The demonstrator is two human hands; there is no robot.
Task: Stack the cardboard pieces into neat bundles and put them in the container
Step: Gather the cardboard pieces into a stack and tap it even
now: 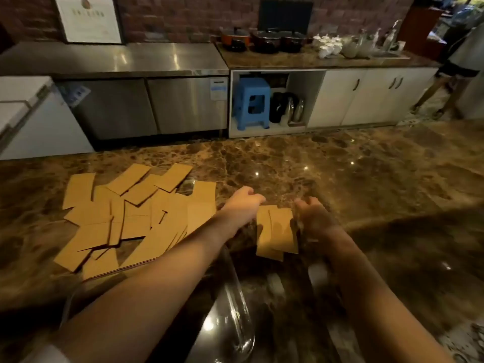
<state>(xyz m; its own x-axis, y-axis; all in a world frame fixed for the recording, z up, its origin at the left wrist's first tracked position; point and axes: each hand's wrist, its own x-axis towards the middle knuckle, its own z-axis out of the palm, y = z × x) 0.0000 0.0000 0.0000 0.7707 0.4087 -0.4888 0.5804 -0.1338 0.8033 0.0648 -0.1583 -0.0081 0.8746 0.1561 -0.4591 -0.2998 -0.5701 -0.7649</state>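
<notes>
Several brown cardboard pieces (pixel 136 216) lie scattered in a loose heap on the left of the marble counter. A small bundle of cardboard pieces (pixel 277 231) sits between my two hands, its pieces slightly offset. My left hand (pixel 243 205) holds the bundle's left edge with curled fingers. My right hand (pixel 314 218) grips its right edge. A clear glass container (pixel 235 310) stands just below the bundle, near me; its rim shows under my left forearm and its contents cannot be made out.
The brown marble counter (pixel 366 179) stretches to the right. Across the aisle are steel cabinets (pixel 157 106), a blue stool (pixel 252 100), pots (pixel 264 41) and white crockery (pixel 327 45). A person's legs (pixel 440 85) show at far right.
</notes>
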